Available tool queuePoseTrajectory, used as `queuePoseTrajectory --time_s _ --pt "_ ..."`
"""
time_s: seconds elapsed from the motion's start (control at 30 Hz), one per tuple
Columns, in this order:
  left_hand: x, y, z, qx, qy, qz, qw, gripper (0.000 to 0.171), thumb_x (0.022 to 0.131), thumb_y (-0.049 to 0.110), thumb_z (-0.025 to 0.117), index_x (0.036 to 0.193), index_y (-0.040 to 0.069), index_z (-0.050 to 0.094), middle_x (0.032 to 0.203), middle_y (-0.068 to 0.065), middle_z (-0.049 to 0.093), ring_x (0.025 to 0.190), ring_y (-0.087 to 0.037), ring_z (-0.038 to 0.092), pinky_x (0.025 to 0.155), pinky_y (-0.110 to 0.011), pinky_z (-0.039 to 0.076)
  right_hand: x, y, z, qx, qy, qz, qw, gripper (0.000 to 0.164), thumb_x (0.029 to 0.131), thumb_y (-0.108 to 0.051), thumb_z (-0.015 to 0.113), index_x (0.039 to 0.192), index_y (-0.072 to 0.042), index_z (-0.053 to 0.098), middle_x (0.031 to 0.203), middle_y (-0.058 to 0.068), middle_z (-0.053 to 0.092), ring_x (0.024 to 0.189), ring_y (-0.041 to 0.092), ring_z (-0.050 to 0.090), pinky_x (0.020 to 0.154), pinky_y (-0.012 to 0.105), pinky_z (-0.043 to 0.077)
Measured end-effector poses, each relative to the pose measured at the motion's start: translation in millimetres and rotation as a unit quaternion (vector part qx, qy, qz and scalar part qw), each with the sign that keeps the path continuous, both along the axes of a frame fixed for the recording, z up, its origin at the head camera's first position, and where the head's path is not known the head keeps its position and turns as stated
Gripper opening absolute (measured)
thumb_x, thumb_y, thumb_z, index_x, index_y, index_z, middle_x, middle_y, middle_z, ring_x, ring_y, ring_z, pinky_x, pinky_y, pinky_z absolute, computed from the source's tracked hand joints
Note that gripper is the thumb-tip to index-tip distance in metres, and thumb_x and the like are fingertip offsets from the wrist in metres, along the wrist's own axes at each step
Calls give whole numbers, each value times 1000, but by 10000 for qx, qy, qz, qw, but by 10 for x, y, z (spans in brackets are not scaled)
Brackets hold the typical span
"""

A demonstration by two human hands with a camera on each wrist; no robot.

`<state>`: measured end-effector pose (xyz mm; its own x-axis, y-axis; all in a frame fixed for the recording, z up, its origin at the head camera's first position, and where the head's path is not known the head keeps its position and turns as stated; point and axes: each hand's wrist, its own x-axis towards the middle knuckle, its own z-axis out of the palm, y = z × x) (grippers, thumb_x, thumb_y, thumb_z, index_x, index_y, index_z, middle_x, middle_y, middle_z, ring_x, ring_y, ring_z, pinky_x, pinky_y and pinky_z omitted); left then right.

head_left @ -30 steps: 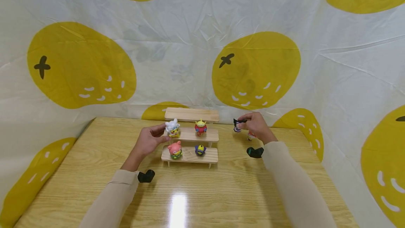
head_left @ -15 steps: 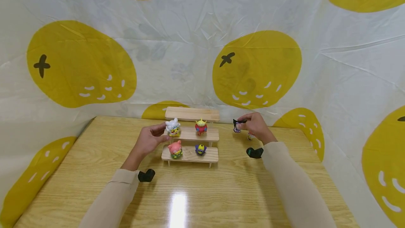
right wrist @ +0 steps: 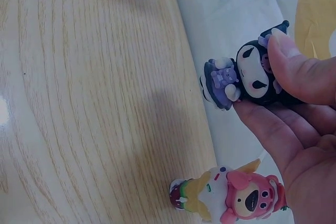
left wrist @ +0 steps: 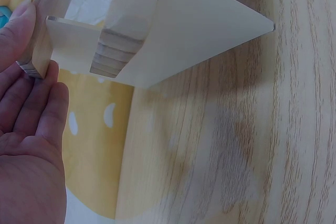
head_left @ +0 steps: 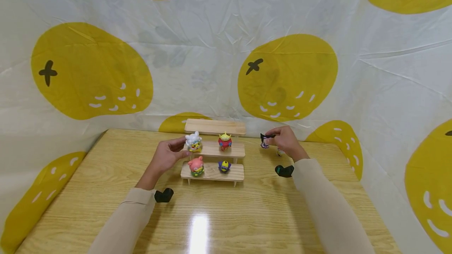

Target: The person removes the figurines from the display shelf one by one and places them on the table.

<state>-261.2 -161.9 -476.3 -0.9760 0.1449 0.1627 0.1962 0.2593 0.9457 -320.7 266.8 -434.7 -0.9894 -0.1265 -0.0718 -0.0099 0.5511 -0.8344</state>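
Note:
My left hand [head_left: 165, 160] grips the left end of the middle board of a three-tier wooden display stand [head_left: 214, 126], thumb [left wrist: 18, 32] on top and fingers underneath. Just beside the thumb, a white-hooded yellow figurine [head_left: 194, 142] stands on that board. Off to the stand's right, my right hand [head_left: 287, 142] pinches a figurine with a black hood, white face and purple dress [right wrist: 252, 74] between thumb and fingers. The right wrist view shows it held by the head. A pink bear figurine [right wrist: 249, 200] on an ice-cream-like base stands on the table close below that hand.
A red figurine with a yellow head [head_left: 224, 142] shares the middle board. On the lowest board stand a pink figurine [head_left: 195, 166] and a purple-and-yellow one [head_left: 224, 166]. A fruit-patterned cloth [head_left: 197, 73] hangs behind the wooden table [head_left: 261, 214].
Both hands keep their holds and stay in nearly the same place. The head view has shifted very slightly.

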Motion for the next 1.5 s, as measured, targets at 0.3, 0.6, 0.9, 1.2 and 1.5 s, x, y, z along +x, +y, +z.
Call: queuePoseTrajectory --time_s 0.3,0.6,0.9,1.2,1.5 --pt "1 1 8 -69 46 39 10000 56 92 4 78 145 0 59 145 -24 61 140 -37 56 115 -45 49 -20 -32 -53 206 106 -42 9997 32 95 -11 76 124 4 73 125 26 70 66 15 44 57 27 42" --pt "0 -7 17 -78 22 58 10000 56 92 4 78 145 0 59 145 -24 61 141 -37 55 115 -45 49 -22 -51 -79 187 174 43 9997 32 95 -9 76 123 6 73 134 27 67 108 27 66 85 25 56" --pt "-22 -10 7 -48 50 66 10000 55 92 3 78 144 0 60 145 -25 61 141 -37 56 115 -45 49 -16 -57 -113 218 136 6 9997 32 95 -10 76 123 5 74 134 26 68 119 33 61 90 28 55" --pt "-42 -21 -29 -4 56 64 10000 56 91 2 79 143 -2 61 144 -25 62 140 -37 56 114 -45 49 -30 -59 -160 274 63 -54 9996 30 96 -9 74 122 4 74 130 25 70 120 33 61 96 36 55" --pt "-29 -9 -26 -97 63 91 9999 56 91 4 80 143 -1 61 144 -25 62 140 -39 57 114 -47 50 -17 -66 -186 357 114 -79 9993 30 95 -9 75 122 4 75 129 24 70 113 29 60 87 28 52"
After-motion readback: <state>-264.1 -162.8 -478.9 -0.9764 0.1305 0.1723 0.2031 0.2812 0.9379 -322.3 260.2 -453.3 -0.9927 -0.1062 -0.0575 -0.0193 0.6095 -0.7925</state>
